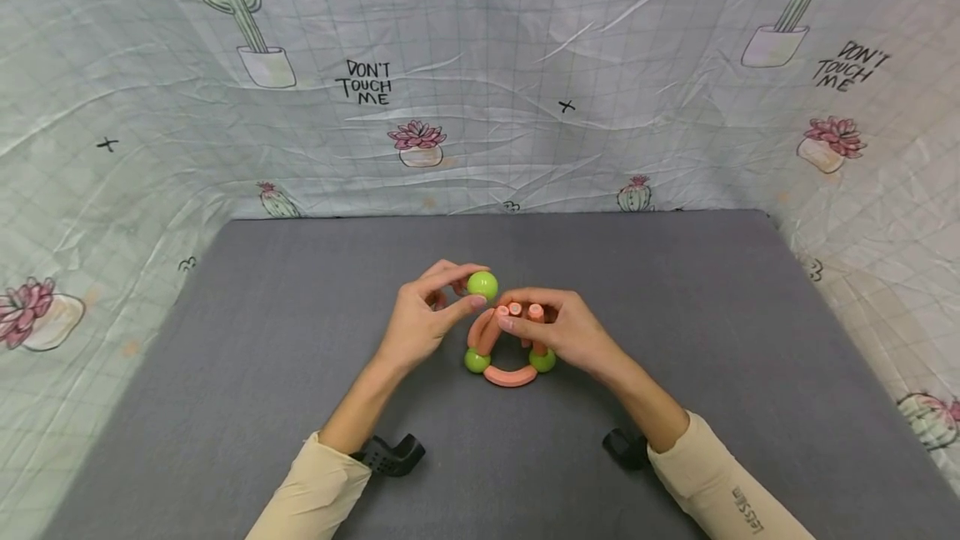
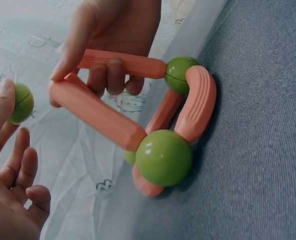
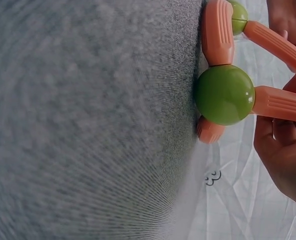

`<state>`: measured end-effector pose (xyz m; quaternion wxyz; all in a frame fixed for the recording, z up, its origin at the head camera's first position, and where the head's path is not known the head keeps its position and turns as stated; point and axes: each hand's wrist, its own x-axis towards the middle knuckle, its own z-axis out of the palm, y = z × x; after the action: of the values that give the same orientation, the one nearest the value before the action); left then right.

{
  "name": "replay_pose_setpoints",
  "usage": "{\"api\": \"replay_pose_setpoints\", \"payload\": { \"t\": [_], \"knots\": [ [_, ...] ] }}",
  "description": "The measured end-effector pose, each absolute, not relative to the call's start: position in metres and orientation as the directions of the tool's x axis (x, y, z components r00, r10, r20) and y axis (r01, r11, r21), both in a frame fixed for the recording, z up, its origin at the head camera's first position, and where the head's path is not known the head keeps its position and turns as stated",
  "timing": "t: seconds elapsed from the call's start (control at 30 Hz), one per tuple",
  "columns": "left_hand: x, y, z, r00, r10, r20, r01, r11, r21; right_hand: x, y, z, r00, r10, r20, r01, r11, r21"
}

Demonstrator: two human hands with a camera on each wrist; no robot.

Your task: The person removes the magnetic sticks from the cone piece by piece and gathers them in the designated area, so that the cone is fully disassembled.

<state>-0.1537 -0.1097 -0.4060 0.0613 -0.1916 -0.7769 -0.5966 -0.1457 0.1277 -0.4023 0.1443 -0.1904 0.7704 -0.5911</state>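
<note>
A shiny green ball (image 1: pixel 482 284) is pinched between thumb and fingertips of my left hand (image 1: pixel 420 319), in the air over the table. Just to its right, my right hand (image 1: pixel 573 332) holds the upper ends of several orange rods (image 2: pixel 95 112), whose tips draw near each other. These rods rise at a slant from green balls (image 2: pixel 164 158) resting on the table. A curved orange rod (image 1: pixel 511 377) joins the two front balls. Behind them, another green ball shows only partly in the left wrist view. The held ball is apart from the rod ends.
The structure stands on a grey table (image 1: pixel 300 340). A pale cloth (image 1: pixel 495 65) printed with cacti hangs behind the table and along both sides. Black wrist devices (image 1: pixel 393 455) stick out below both forearms.
</note>
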Motion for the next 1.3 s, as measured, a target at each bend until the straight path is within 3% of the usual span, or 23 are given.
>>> {"api": "replay_pose_setpoints", "payload": {
  "t": [0.8, 1.3],
  "knots": [
    [-0.167, -0.155, -0.425, -0.977, 0.073, 0.198, 0.211, 0.284, 0.935, -0.139, 0.124, -0.404, -0.885, -0.464, -0.033, -0.087, 0.234, -0.968],
    [-0.188, -0.196, -0.443, -0.999, 0.013, 0.042, 0.044, 0.33, 0.943, -0.142, 0.129, -0.401, -0.891, -0.454, -0.019, -0.107, 0.25, -0.962]
  ]
}}
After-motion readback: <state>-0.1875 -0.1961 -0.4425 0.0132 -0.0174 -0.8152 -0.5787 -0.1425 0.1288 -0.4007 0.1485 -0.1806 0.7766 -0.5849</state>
